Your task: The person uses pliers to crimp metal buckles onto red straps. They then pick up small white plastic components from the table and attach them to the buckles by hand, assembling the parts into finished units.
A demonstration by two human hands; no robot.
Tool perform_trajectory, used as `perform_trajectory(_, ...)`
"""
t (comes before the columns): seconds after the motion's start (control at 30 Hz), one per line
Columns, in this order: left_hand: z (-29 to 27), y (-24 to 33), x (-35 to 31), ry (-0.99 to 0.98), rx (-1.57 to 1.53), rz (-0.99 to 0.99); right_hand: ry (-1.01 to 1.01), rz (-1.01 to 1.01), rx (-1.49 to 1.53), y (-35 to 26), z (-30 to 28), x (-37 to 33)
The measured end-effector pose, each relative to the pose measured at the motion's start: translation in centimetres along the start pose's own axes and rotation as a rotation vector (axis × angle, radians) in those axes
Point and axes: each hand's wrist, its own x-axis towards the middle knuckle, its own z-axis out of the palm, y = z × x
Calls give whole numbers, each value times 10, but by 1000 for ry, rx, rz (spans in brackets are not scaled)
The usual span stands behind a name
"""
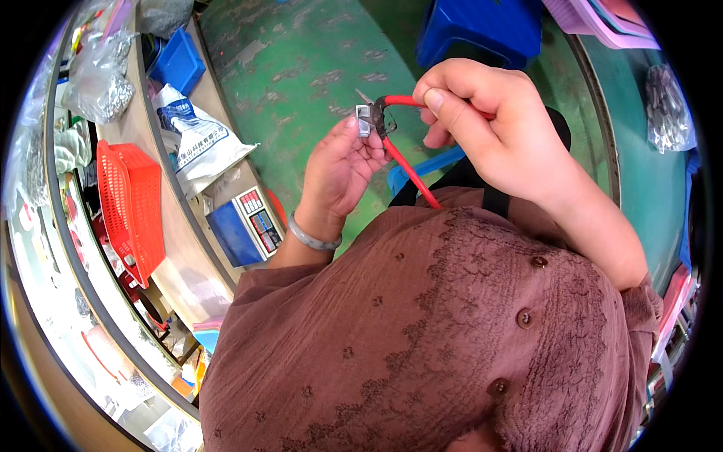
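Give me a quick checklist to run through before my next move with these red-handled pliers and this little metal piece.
1. Metal piece held: ok, pinched in the left grip.
2. Red-handled pliers held by both handles: not ok, the right grip has only the upper handle.
3. Lower handle clear of the brown shirt: cannot tell, its end meets the shirt's edge in this view.
4. Left fingertips clear of the jaws: cannot tell, they are very close to the pliers' head.
5. Grey bangle away from the pliers: ok, it sits down at the left wrist.
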Motion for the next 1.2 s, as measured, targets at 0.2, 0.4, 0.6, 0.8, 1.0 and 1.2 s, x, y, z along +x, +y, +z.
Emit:
perform_trajectory(0.2,-6,-2,3,-164,-110,-19,16,-5,-17,3,4,3)
perform_trajectory(0.4,-7,-5,5,-166,-92,-26,-36,-115,-122,3,8,1)
perform_trajectory(0.6,-9,-10,5,-118,27,40,-27,-216,-224,5,13,0)
perform_trajectory(0.8,-1,-14,3,15,146,87,-124,-262,-318,7,18,-3)
perform_trajectory(1.0,6,-10,7,-29,120,103,-125,-313,-298,0,15,-5)
perform_trajectory(1.2,6,-12,1,-1,197,106,-159,-323,-294,-7,11,-6)
